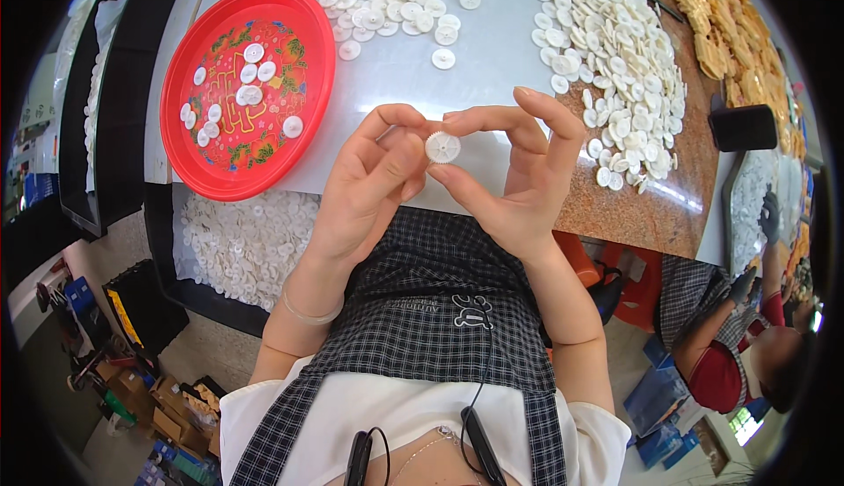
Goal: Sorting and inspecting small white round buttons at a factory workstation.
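A white gear (pixel 443 148) is held up above the near edge of the pale surface (pixel 387 77), its toothed rim pinched between the thumb and index finger of the right hand (pixel 520 196), whose other fingers are raised and spread. The left hand (pixel 352 196) is right beside the gear, its fingers curled in toward the thumb; whether they grip anything or touch the gear, I cannot tell. To the left, a red tray (pixel 324 73) carries several white gears. More gears lie loose beyond the hands, and a large pile (pixel 629 90) spreads at the right, partly over a brown board (pixel 633 218). Below the tray, a black bin (pixel 220 308) holds many small white pieces.
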Demonstrator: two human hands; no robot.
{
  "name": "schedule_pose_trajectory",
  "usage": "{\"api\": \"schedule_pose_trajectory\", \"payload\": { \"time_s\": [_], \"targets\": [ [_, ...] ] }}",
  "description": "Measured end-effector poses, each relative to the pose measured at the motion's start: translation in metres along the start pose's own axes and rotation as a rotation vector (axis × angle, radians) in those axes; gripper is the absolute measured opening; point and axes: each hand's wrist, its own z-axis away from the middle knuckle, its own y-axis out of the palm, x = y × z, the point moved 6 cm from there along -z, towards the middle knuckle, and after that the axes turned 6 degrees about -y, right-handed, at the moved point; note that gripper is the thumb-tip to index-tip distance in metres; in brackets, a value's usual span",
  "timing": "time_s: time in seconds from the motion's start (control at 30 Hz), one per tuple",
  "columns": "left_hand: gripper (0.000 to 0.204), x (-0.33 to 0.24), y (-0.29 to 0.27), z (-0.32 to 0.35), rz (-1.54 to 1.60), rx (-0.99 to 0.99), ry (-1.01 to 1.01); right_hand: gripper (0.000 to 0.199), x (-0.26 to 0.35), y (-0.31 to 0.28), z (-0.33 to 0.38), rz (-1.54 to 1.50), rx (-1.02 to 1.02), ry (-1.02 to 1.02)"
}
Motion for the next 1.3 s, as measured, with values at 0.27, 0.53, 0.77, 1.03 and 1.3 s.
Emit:
{"api": "schedule_pose_trajectory", "payload": {
  "time_s": [0.27, 0.53, 0.77, 1.03, 1.3],
  "targets": [
    [0.021, -0.084, -0.035, 0.024, -0.263, -0.284, 0.469, 0.086, -0.006, -0.003, 0.002, 0.062, -0.074, 0.114],
    [0.035, -0.116, -0.064, 0.042, -0.857, -0.661, 0.708, 0.081, -0.004, 0.009, 0.005, 0.053, -0.079, 0.083],
    [0.03, -0.129, -0.054, 0.048, -0.816, -0.605, 0.783, 0.032, 0.005, 0.085, 0.018, -0.015, 0.234, 0.085],
    [0.03, -0.091, 0.001, 0.036, -1.632, -0.435, 0.752, 0.027, -0.051, 0.019, -0.091, 0.517, 0.162, -0.2],
    [0.023, -0.085, -0.034, 0.04, -1.605, -0.558, 0.645, 0.033, -0.11, 0.08, -0.157, 0.608, 0.495, -0.29]
  ]
}}
